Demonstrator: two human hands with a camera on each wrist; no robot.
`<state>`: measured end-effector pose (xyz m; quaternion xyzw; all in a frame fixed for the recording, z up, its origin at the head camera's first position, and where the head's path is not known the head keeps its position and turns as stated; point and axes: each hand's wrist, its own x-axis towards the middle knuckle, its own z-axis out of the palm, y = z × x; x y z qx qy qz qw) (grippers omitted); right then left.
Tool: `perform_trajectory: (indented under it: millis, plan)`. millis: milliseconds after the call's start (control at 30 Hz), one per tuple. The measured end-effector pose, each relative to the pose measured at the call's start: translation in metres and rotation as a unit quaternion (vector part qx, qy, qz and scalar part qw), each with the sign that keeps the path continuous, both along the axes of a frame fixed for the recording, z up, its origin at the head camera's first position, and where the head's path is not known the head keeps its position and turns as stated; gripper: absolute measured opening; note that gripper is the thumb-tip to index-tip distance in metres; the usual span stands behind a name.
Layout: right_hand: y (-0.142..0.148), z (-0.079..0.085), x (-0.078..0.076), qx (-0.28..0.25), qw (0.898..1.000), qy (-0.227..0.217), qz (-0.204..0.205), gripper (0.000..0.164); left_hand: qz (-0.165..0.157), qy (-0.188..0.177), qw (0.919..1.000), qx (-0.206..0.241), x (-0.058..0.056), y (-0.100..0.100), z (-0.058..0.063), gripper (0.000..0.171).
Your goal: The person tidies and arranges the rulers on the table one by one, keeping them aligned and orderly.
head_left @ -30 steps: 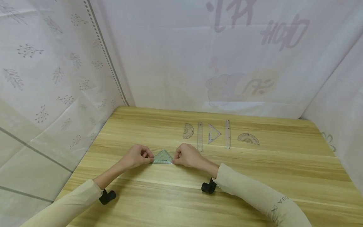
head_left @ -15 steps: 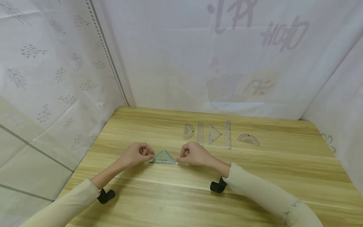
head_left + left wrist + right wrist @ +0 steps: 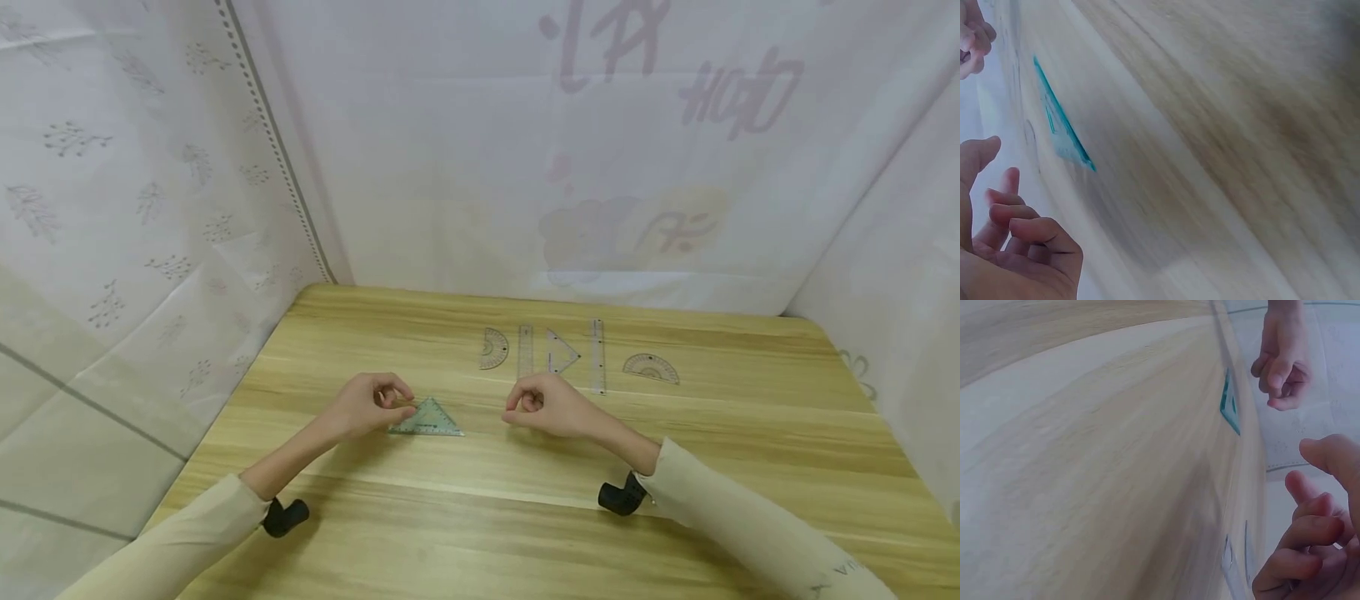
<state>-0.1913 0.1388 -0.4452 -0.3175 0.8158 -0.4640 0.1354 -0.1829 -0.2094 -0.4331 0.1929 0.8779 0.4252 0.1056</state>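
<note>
A green see-through set square (image 3: pixel 433 422) lies flat on the wooden table, its long ruled edge towards me. My left hand (image 3: pixel 365 408) hovers at its left corner, overlapping it in the head view. In the left wrist view a gap shows between the thumb and the loosely bent fingers (image 3: pixel 1041 234), with nothing held; the set square (image 3: pixel 1067 131) lies beyond them. My right hand (image 3: pixel 553 405) hangs to the right of the set square, apart from it. Its thumb and bent fingers (image 3: pixel 1310 531) stand apart in the right wrist view and hold nothing.
Behind the hands lie a clear protractor (image 3: pixel 495 349), a ruler (image 3: pixel 525 350), a clear set square (image 3: pixel 552 358), a second ruler (image 3: pixel 597 358) and another protractor (image 3: pixel 651 361). Patterned cloth (image 3: pixel 450 167) hangs along the table's back and sides. A black camera (image 3: pixel 622 498) sits at the right wrist.
Both hands pinched the green set square's corners a second ago; the fingers have let go. The right hand has moved away to the right, the left has lifted slightly. The set square stays on the table.
</note>
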Motion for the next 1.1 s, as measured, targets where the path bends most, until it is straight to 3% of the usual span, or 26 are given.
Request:
perform_trajectory:
  millis: [233,433,600,833,1100]
  plan:
    - [0.013,-0.001,0.003,-0.011,1.000,-0.012,-0.006,0.008,-0.007,0.014,0.9997,0.021,-0.003,0.015,0.000,0.020]
    - [0.029,0.001,0.005,-0.020,1.000,-0.004,-0.005,0.019,-0.010,0.023,0.9980,0.058,-0.005,0.027,0.003,0.025]
    - [0.045,0.007,0.004,-0.032,0.999,-0.007,-0.001,0.025,-0.030,0.028,0.9959,0.081,-0.008,0.034,0.007,0.028]
    - [0.059,0.011,0.001,-0.040,0.999,-0.008,-0.007,0.030,-0.035,0.042,0.9958,0.074,-0.014,0.035,0.008,0.034]
    - [0.072,0.008,-0.003,-0.033,0.999,0.005,-0.015,0.035,-0.039,0.031,0.9961,0.073,-0.021,0.039,0.006,0.041]
